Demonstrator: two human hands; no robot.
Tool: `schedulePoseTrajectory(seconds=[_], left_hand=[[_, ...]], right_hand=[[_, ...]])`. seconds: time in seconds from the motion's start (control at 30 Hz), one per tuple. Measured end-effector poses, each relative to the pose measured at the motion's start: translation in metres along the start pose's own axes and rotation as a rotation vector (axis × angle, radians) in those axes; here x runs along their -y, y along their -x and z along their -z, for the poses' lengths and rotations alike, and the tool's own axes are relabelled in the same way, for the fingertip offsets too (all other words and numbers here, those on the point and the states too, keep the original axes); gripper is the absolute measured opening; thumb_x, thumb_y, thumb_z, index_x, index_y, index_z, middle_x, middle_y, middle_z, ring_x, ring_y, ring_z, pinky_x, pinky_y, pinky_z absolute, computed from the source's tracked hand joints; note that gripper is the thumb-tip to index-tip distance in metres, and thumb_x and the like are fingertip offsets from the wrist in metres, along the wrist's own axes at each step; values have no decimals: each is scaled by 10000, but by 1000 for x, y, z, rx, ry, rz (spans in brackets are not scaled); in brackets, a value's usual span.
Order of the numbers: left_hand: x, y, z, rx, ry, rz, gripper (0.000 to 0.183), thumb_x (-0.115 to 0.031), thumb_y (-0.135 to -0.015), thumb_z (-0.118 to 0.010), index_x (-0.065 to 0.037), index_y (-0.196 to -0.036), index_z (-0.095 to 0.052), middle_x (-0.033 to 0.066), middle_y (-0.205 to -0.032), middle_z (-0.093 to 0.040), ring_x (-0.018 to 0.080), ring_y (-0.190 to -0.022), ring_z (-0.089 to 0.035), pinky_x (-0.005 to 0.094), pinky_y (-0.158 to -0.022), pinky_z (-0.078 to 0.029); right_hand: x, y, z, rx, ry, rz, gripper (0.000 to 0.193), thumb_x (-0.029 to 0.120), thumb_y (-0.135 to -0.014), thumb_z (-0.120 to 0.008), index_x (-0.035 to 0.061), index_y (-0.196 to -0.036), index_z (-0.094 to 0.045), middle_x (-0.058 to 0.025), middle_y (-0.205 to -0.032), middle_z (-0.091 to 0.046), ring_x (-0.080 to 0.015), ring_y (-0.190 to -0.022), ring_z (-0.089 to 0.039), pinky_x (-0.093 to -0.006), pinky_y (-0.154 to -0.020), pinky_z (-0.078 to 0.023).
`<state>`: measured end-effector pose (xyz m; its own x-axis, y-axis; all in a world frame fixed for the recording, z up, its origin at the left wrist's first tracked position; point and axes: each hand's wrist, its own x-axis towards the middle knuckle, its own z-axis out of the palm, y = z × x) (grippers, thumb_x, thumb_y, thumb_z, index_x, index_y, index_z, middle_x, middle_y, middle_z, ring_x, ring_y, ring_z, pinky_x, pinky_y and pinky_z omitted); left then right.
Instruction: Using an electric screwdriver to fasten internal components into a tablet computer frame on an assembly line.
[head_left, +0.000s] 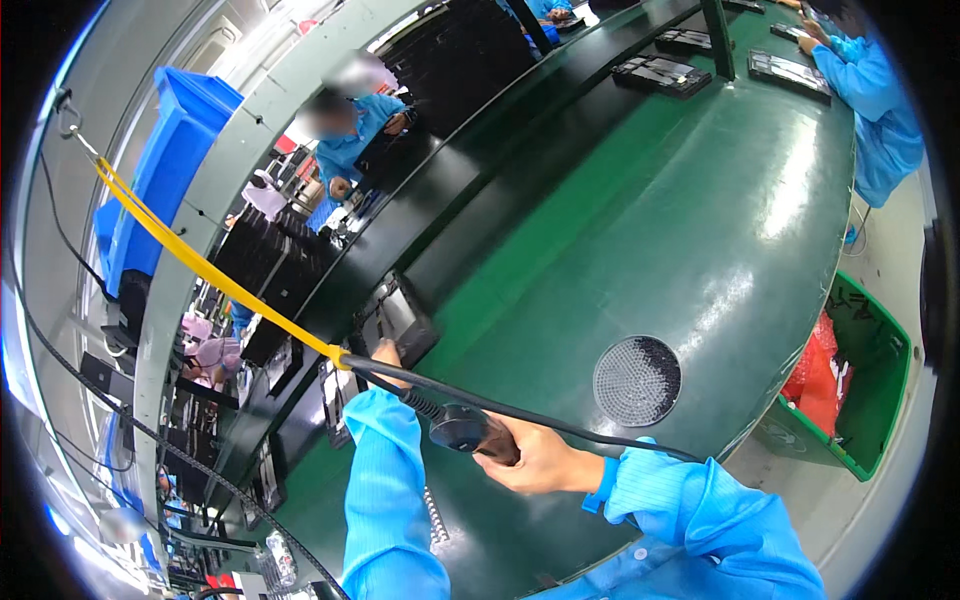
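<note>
My right hand (545,458) is wrapped round an electric screwdriver (470,430) with a dark body. A black cable (530,408) runs from it, and a yellow strap (215,275) reaches up from the cable to a hook. Stretched forward, my left hand (390,362) is at the near end of a black tray (400,318) with flat parts in it. The cable and strap end partly cover that hand, and its fingers are mostly hidden. To the right of the screwdriver, a round dimpled dish (637,381) lies on the green table, its upper right part darker.
More black trays (660,75) stand along the dark line across the green table (560,330). A green bin (870,375) with red plastic sits beyond the right edge. Co-workers in blue sleeves (870,90) work at the far right and across the line. A pale post frame (235,150) rises at left.
</note>
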<state>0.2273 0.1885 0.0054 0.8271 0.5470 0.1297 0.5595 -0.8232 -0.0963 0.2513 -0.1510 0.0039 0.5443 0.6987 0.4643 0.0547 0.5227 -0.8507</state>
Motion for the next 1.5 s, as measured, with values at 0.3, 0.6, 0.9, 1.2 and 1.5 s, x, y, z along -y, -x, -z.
schedulePoseTrajectory(seconds=[0.3, 0.6, 0.9, 1.2, 1.5], left_hand=[[-63, 81, 73, -289, 137, 26, 514, -124, -599, -699, -74, -1104, -619, 148, -921, -663, 298, -847, -644, 362, -787, -501], [-149, 233, 66, -303, 257, -406, 605, -121, -527, -749, 7, -1100, -603, 130, -1167, -606, 305, -1129, -550, 459, -944, -378], [-177, 310, 37, -193, 466, -510, 656, -341, -561, -825, 43, -1045, -602, 166, -1146, -606, 376, -1171, -510, 562, -996, -289], [-183, 305, 36, -160, 541, -434, 590, -338, -589, -812, 20, -1023, -634, 130, -1142, -618, 341, -1175, -517, 557, -1004, -280], [-181, 300, 35, -320, 816, -459, 220, 31, -650, -696, -34, -859, -674, 83, -913, -690, 267, -971, -645, 477, -893, -420]], right_hand=[[18, -5, 15, 18, 121, -14, 476, 78, -740, -704, -3, -1151, -478, -109, -819, -632, -160, -712, -615, -260, -645, -489], [63, -25, 62, -191, 491, 27, 415, 208, -645, -826, 11, -900, -564, -92, -641, -616, -150, -567, -614, -304, -490, -465], [58, -25, 94, -405, 185, 76, 268, -21, -718, -739, -5, -909, -552, -8, -607, -583, -66, -485, -533, -215, -430, -416], [39, -12, 64, -211, 172, 6, 296, 27, -687, -765, 8, -915, -578, 35, -689, -557, -19, -576, -427, -194, -492, -324], [49, -33, 91, -329, 209, 104, 273, -17, -725, -738, -28, -930, -558, -31, -614, -596, -92, -475, -550, -220, -439, -425]])
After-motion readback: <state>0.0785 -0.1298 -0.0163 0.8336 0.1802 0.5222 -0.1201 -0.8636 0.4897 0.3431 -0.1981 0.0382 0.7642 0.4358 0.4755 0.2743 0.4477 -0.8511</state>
